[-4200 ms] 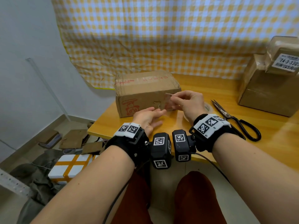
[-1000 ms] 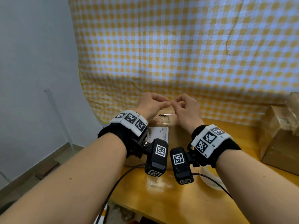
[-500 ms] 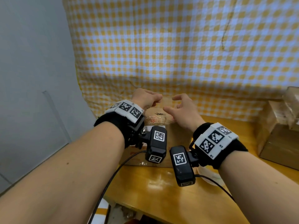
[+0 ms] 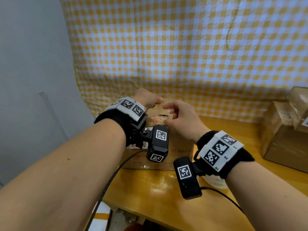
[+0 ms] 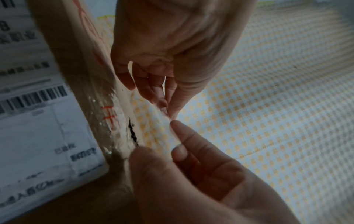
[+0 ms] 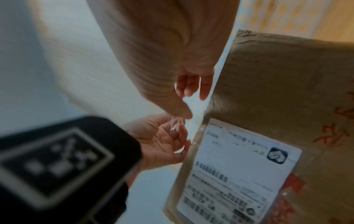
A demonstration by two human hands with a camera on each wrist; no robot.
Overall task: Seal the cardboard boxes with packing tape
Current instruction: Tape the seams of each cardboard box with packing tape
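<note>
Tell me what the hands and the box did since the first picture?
The cardboard box got stood up on its end, label side facing the person. The left hand and the right hand went up to its torn top edge, then came down slightly and moved a little apart. Same as before: both hands hold the clear tape strip, and the other boxes sit on the right.
</note>
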